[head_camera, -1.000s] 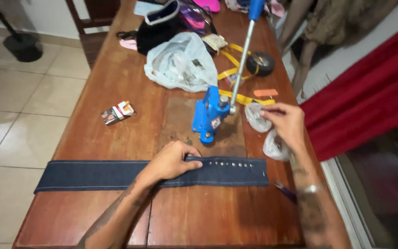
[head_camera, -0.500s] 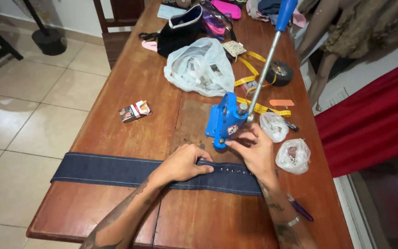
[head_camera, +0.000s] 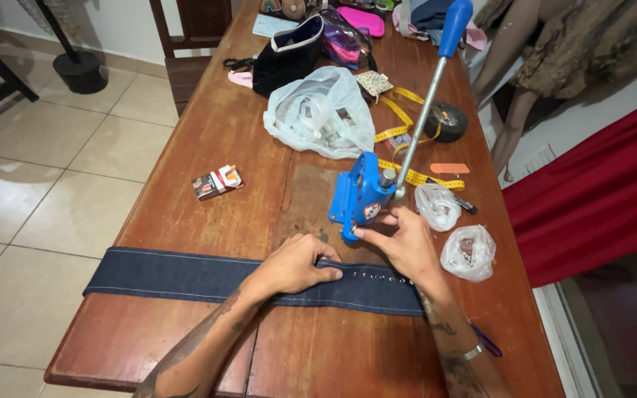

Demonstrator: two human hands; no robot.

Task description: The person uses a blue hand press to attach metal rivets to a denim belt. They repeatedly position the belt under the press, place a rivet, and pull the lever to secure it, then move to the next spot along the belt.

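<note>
— Flat and spread, is it, the left hand point(head_camera: 298, 267)?

— Yes, palm down on the denim strip point(head_camera: 186, 274), fingers pressing it to the table point(head_camera: 208, 147) beside a row of small metal studs point(head_camera: 381, 277).

— And the right hand point(head_camera: 405, 243)?

— Fingertips pinched together at the base of the blue press point(head_camera: 363, 195), right at its foot. Whatever they pinch is too small to make out.

— Where does the strip lie?

— Across the table near its front edge, running left to right, under both hands.

— What's past the press?

— Its long lever with a blue grip point(head_camera: 455, 18) leans up and away. Two small clear bags point(head_camera: 468, 252) sit to the right, a small red and white box point(head_camera: 217, 181) to the left. Further back, a big plastic bag point(head_camera: 318, 114), a yellow tape measure point(head_camera: 407, 121) and a black pouch point(head_camera: 289, 55).
</note>
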